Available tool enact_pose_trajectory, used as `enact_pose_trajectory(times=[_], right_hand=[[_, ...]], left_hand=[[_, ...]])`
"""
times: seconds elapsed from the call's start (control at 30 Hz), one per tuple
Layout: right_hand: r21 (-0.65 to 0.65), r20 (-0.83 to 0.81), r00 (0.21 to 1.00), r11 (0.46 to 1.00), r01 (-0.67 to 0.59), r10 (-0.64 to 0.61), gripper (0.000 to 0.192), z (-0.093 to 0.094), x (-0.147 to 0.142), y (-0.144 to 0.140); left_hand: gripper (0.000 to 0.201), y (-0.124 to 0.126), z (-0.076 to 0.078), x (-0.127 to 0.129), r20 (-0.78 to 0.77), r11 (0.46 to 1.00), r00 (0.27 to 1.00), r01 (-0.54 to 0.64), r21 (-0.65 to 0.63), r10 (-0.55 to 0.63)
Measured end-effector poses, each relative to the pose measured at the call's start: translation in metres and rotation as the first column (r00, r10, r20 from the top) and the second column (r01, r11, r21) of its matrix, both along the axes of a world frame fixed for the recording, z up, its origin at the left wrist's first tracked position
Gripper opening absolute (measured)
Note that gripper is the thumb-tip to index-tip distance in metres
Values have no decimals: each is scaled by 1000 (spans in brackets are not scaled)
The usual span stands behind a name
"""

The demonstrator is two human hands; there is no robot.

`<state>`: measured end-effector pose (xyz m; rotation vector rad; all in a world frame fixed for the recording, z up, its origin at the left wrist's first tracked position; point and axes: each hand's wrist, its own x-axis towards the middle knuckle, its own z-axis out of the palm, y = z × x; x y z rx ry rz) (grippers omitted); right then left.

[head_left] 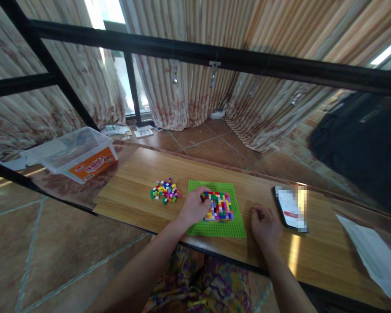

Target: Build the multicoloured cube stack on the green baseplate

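Observation:
A green baseplate (221,226) lies on the wooden table (133,195), carrying a block of small multicoloured bricks (219,206) pressed onto it. My left hand (194,207) rests on the plate's left part, its fingertips against the upper left corner of the brick block; whether it pinches a brick I cannot tell. My right hand (266,226) lies on the table just right of the plate, fingers curled, nothing visible in it. A loose pile of coloured bricks (166,191) sits on the table left of the plate.
A phone (291,208) lies to the right of my right hand, with white paper (374,256) further right. A clear plastic box with an orange label (76,154) stands at the far left. Black frame bars (215,56) cross overhead before curtains.

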<state>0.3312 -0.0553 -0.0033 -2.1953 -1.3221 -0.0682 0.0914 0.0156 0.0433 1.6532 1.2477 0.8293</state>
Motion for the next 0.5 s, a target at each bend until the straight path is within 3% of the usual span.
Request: enact_pose_trajectory(times=[0.37, 0.5], right_hand=[[-16, -8, 1000, 1000, 8, -8, 37, 0, 0, 1], [-15, -21, 1000, 1000, 13, -13, 37, 0, 0, 1]], left_hand=[[34, -1, -2, 3, 10, 999, 1000, -17, -27, 17], [49, -8, -10, -2, 65, 999, 997, -52, -3, 52]])
